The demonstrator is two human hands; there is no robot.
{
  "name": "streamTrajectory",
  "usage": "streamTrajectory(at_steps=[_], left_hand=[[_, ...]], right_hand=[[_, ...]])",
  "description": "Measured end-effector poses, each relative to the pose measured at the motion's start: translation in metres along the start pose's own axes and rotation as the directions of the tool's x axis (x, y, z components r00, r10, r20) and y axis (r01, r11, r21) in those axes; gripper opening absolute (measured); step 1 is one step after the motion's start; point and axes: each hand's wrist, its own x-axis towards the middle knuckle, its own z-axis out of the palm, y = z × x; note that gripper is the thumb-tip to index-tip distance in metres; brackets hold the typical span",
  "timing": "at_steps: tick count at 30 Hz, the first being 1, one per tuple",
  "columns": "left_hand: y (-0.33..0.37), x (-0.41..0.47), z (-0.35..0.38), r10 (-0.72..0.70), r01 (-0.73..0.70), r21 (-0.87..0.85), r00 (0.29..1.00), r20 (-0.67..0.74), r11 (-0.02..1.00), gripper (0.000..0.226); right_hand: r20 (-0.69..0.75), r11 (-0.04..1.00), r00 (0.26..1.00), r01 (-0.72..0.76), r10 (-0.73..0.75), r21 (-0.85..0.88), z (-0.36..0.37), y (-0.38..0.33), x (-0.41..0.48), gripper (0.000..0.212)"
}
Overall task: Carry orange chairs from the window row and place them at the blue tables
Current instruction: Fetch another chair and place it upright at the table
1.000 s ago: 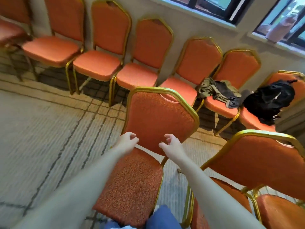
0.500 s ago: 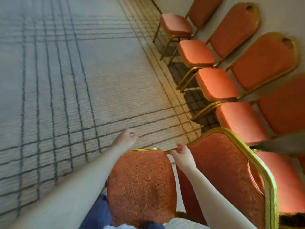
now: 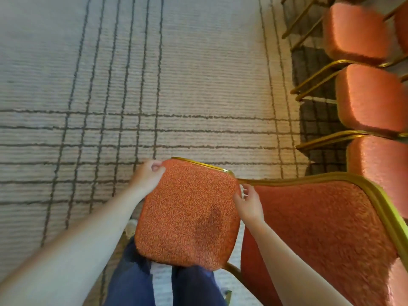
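Note:
I hold an orange chair with a gold frame in front of my legs, its patterned seat facing up at me. My left hand grips the seat's far left corner, thumb on top. My right hand grips the seat's right edge, where the backrest joins it. The backrest juts out to the right. The chair's legs are hidden beneath the seat.
Three more orange chairs stand in a row along the right edge, gold legs toward the carpet. Pale carpet with dark grid lines stretches ahead and to the left. My blue trousers show below the seat.
I have turned left, away from the window row, with the chair in my hands. The row has slid to the right edge and open carpet now fills the view.

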Motion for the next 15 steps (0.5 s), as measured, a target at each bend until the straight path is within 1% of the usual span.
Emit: streamTrajectory(at_steps=[3, 4, 7, 9, 11, 13, 15], left_hand=[[-0.022, 0.018, 0.011, -0.038, 0.038, -0.022, 0.999, -0.003, 0.999, 0.019], [-0.028, 0.024, 0.015, -0.038, 0.037, -0.028, 0.999, -0.011, 0.999, 0.02], [-0.046, 0.041, 0.032, -0.05, 0.05, 0.007, 0.998, -0.028, 0.999, 0.034], [-0.07, 0.053, 0.047, -0.078, 0.079, 0.037, 0.996, -0.047, 0.996, 0.038], [-0.08, 0.055, 0.052, -0.056, 0.058, 0.026, 0.997, -0.058, 0.998, 0.039], [-0.1, 0.066, 0.064, -0.043, 0.046, 0.038, 0.996, -0.072, 0.998, 0.038], [-0.115, 0.077, 0.073, -0.027, 0.031, 0.046, 0.996, -0.089, 0.998, 0.036]], right_hand=[[0.011, 1.0, 1.0, -0.015, 0.015, 0.01, 0.012, 0.011, 0.019, 0.057], [0.007, 0.999, 1.0, -0.031, 0.03, 0.02, 0.016, 0.015, 0.026, 0.057], [-0.005, 0.996, 0.998, -0.069, 0.07, 0.058, 0.03, 0.034, 0.051, 0.055], [0.022, 0.992, 0.995, -0.101, 0.1, 0.076, 0.046, 0.054, 0.068, 0.053], [0.012, 0.988, 0.995, -0.098, 0.097, 0.118, 0.047, 0.065, 0.076, 0.052], [0.016, 0.986, 0.993, -0.117, 0.116, 0.122, 0.058, 0.083, 0.091, 0.053], [0.032, 0.985, 0.991, -0.129, 0.127, 0.111, 0.07, 0.096, 0.108, 0.058]])
